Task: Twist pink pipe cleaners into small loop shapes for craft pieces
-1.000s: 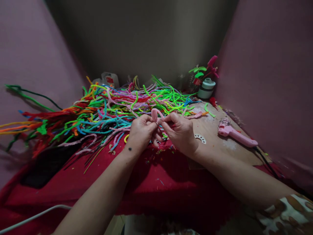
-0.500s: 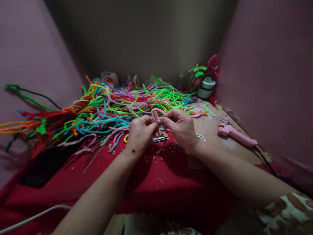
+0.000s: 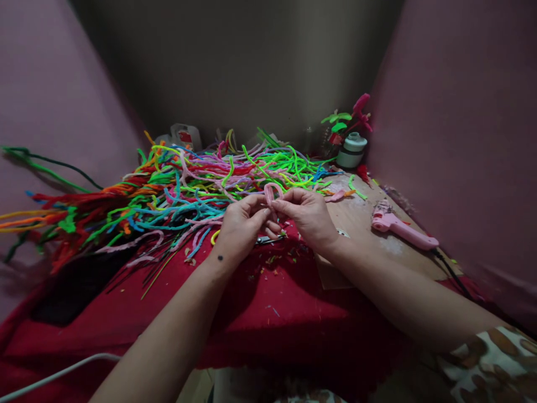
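Observation:
Between my two hands, a pink pipe cleaner (image 3: 274, 186) is bent into loops that stand up above the fingertips. My left hand (image 3: 245, 224) pinches it from the left, thumb and fingers pressed together at the base of the loops. From the other side my right hand (image 3: 308, 215) grips it with thumb and forefinger, its other fingers curled in. The exact point where the strands meet is covered by the fingertips. Just below my left fingers lies a metal tool (image 3: 268, 239), partly hidden, its kind unclear.
A big heap of coloured pipe cleaners (image 3: 201, 173) spreads behind and left of my hands. A pink glue gun (image 3: 403, 229) with a black cord lies on a brown board (image 3: 377, 252) at right. A white jar (image 3: 352, 150) stands at the back; a dark flat object (image 3: 75, 288) lies left.
The pink pipe cleaner's loops have spread wider, and a rounded second loop now shows beside the first. Both hands stay close together, with small finger shifts. The view has moved slightly.

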Tool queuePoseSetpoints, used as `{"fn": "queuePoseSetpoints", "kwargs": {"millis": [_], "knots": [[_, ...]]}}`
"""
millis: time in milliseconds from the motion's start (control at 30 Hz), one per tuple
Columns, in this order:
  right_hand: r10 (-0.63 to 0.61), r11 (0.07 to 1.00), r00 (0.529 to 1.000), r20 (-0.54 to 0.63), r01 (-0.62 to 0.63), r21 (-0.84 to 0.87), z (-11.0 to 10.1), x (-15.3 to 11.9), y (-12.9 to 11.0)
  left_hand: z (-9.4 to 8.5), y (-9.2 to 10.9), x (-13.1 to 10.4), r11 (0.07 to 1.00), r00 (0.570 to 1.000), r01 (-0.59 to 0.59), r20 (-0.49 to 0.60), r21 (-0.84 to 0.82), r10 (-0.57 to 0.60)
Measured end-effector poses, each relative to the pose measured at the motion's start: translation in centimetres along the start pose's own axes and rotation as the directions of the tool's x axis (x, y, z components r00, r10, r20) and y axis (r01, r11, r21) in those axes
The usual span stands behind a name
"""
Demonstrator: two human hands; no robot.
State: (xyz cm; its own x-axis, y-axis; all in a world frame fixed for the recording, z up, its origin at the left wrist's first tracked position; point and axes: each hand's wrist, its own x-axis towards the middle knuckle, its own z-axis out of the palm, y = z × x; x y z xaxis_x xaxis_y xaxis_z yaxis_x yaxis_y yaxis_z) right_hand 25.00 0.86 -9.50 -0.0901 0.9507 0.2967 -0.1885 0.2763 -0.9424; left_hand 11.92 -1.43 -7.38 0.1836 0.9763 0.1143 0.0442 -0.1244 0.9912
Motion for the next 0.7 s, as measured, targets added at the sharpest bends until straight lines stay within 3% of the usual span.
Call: {"fn": "queuePoseSetpoints", "kwargs": {"millis": [233, 400, 533, 700], "knots": [[0.109, 0.98, 0.987, 0.117, -0.126, 0.151, -0.1, 0.2, 0.4, -0.1, 0.2, 0.1, 1.0, 0.998, 0.008, -0.064, 0.03, -0.006], [0.164, 0.976, 0.958, 0.237, -0.192, 0.099, -0.2, 0.2, -0.2, -0.2, -0.3, 0.3, 0.985, 0.999, 0.035, -0.042, 0.17, -0.029], [0.188, 0.973, 0.954, 0.231, -0.213, 0.088, -0.4, 0.5, -0.5, -0.2, -0.6, 0.3, 0.952, 0.999, 0.023, 0.018, 0.304, -0.029], [0.172, 0.968, 0.974, 0.146, -0.195, 0.159, -0.6, 0.8, -0.6, -0.9, -0.7, 0.4, 0.904, 0.994, 0.04, 0.073, 0.425, -0.079]]}}
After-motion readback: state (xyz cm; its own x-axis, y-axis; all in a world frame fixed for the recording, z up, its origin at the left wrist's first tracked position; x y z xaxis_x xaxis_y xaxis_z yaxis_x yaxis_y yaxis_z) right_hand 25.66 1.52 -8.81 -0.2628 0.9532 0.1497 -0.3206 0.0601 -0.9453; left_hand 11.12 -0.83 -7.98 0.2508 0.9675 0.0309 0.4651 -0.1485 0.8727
